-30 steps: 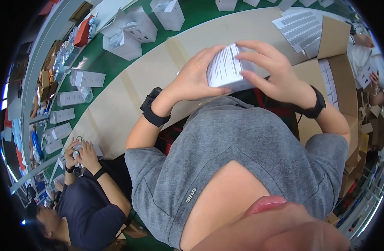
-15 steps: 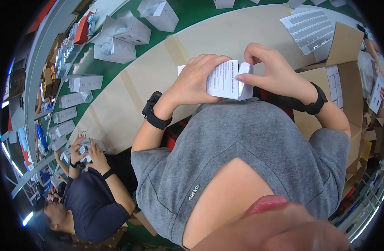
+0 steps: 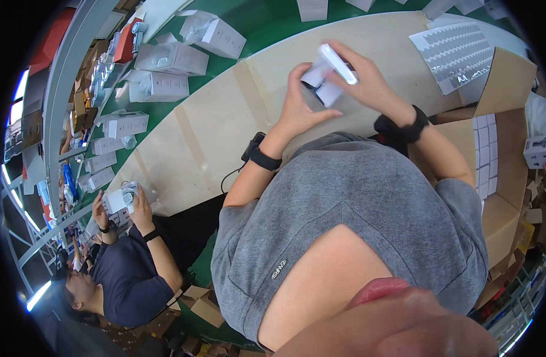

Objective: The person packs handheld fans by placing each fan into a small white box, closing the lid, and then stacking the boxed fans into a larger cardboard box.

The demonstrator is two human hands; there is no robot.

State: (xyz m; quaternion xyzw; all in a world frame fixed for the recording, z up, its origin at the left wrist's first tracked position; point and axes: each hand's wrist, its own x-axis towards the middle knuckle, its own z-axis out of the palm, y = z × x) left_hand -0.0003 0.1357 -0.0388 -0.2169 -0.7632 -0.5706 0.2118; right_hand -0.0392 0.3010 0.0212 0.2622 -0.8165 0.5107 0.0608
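Above the tan tabletop, a small white carton (image 3: 339, 64) is tilted, its bright narrow side turned up. My right hand (image 3: 368, 83) is closed round its right side, slightly blurred by motion. Beside its left side is my left hand (image 3: 294, 106), thumb stretched away from the fingers in a wide curve. The left fingertips come close to the carton; whether they touch it is hard to make out. Beneath the bright side, the carton's lower part shows white with a dark patch near my left palm.
A large open cardboard box (image 3: 502, 178) with rows of small white cartons stands at my right. A sticker sheet (image 3: 452, 53) lies on the table (image 3: 225, 113). White open boxes (image 3: 172, 58) line the green surface at the left. A co-worker (image 3: 136, 279) handles a box at lower left.
The carton has moved away from my body and been turned from its printed side. My left hand has loosened from round it, while the right has taken hold.
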